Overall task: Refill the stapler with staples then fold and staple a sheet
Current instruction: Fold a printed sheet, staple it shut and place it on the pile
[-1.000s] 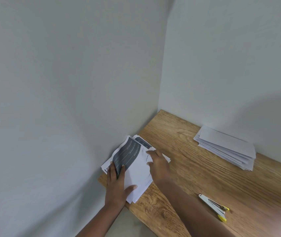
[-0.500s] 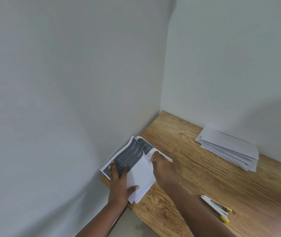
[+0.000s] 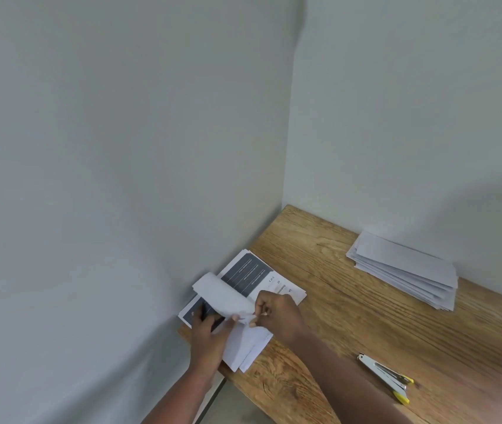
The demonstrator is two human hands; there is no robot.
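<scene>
A small stack of printed sheets (image 3: 256, 278) with dark grey panels lies at the wooden desk's near left corner, against the wall. The top sheet (image 3: 223, 296) is curled over toward me, white back side up. My right hand (image 3: 277, 312) pinches that sheet's free edge between thumb and fingers. My left hand (image 3: 210, 330) presses flat on the stack's left part, its thumb touching the curled sheet's edge. A white stapler (image 3: 385, 377) with yellow ends lies closed on the desk to the right of my right forearm, untouched.
A fanned pile of folded white sheets (image 3: 405, 269) rests against the back wall on the right. Grey walls close the wooden desk (image 3: 350, 316) on the left and back. The desk's front edge runs just below my left wrist.
My right hand has lifted the top sheet's far edge and rolled it over toward me, exposing the printed page beneath. My left hand stayed on the stack.
</scene>
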